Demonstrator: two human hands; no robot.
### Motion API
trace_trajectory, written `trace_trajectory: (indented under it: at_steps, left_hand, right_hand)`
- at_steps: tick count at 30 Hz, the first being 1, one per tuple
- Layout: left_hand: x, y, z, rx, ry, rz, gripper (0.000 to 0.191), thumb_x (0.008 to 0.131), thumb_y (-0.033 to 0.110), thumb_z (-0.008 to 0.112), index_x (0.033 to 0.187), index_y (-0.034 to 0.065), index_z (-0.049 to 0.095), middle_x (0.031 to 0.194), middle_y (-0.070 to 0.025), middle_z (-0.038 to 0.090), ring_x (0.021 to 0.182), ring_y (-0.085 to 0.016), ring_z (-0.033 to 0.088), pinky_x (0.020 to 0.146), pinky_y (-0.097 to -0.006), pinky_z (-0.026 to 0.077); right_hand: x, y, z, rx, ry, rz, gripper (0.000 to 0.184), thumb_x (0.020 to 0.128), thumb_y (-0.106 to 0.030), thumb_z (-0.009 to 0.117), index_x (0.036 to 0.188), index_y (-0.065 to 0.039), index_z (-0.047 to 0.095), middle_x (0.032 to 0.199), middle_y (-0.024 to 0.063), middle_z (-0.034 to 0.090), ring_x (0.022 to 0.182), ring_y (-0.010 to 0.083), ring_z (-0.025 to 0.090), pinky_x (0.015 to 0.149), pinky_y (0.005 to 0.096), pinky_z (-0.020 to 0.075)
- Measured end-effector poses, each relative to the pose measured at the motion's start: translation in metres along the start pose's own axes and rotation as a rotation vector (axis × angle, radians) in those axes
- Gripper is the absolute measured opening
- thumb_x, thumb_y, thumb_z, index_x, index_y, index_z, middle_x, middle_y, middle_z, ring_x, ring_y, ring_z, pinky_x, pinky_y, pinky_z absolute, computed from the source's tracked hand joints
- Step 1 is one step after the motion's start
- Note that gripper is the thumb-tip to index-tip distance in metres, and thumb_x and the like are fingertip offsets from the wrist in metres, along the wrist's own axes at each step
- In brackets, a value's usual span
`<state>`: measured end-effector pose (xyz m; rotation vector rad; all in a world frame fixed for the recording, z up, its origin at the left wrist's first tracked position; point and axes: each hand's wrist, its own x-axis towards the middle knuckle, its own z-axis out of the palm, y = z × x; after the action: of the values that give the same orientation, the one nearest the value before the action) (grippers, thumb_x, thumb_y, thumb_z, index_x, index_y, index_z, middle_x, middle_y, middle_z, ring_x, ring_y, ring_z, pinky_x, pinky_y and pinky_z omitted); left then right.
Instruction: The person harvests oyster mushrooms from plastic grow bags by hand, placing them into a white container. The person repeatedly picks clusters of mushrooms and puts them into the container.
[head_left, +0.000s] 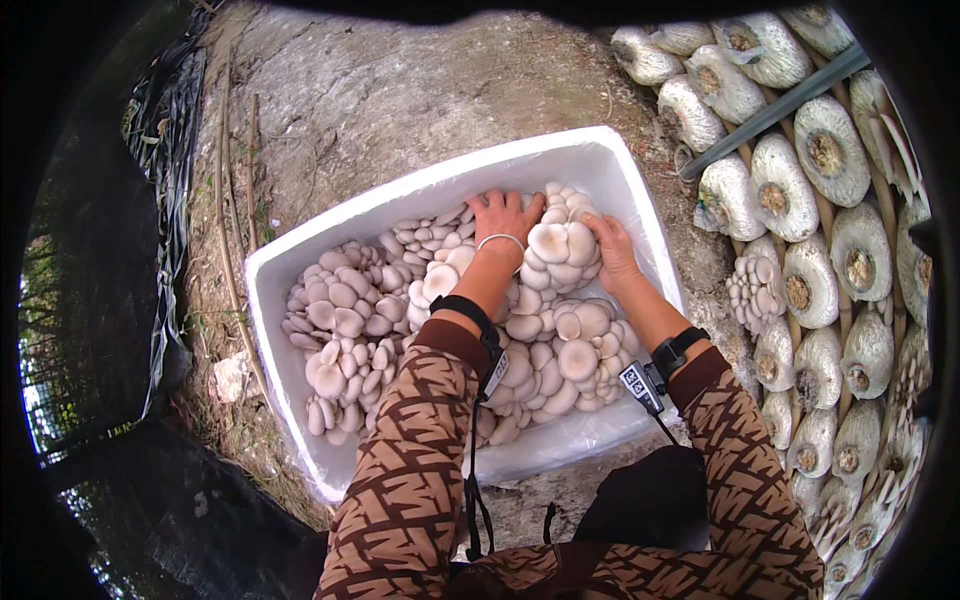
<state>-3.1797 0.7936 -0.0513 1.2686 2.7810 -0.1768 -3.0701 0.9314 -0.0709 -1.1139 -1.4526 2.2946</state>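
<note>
A cluster of pale oyster mushrooms (559, 251) sits near the back right corner of a white foam box (435, 180). My right hand (616, 251) grips this cluster from its right side, fingertips at the caps. Palm down, my left hand (504, 219) lies on mushrooms beside the back wall, with fingers spread and the thumb against the cluster's left edge. Its fingertips are partly hidden. Several more oyster mushroom clusters (341, 296) fill the box to the left, and others (581, 352) lie in front of my right hand.
Stacked mushroom grow bags (799, 289) rise along the right, some bearing mushrooms (754, 289). A grey pole (776, 109) slants across them. Thin sticks (225, 172) and black sheeting (161, 225) line the left side. The box stands on a rough ground surface (360, 97).
</note>
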Motion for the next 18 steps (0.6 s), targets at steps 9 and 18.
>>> trace_trajectory:
  at_steps: [9,18]
  left_hand:
    - [0.000,-0.032,-0.016,-0.264,0.003,-0.058,0.061,0.075,0.030,0.065,0.131,0.0250,0.041,0.116,-0.0100,0.058,0.112,-0.027,0.052,0.094,-0.0472,0.038]
    - [-0.005,-0.071,-0.029,-0.606,-0.038,0.145,0.066,0.070,0.002,0.060,0.133,0.0135,0.041,0.119,-0.0184,0.054,0.110,-0.034,0.053,0.092,-0.0410,0.044]
  right_hand:
    - [0.009,-0.001,0.002,0.154,-0.029,-0.012,0.040,0.075,-0.028,0.073,0.099,-0.002,0.055,0.092,0.0050,0.056,0.085,0.0137,0.051,0.077,0.0267,0.0428]
    - [0.014,0.022,0.043,-0.421,0.068,-0.212,0.060,0.075,-0.039,0.068,0.113,0.004,0.049,0.107,0.0207,0.058,0.100,0.0289,0.056,0.087,0.0361,0.0443]
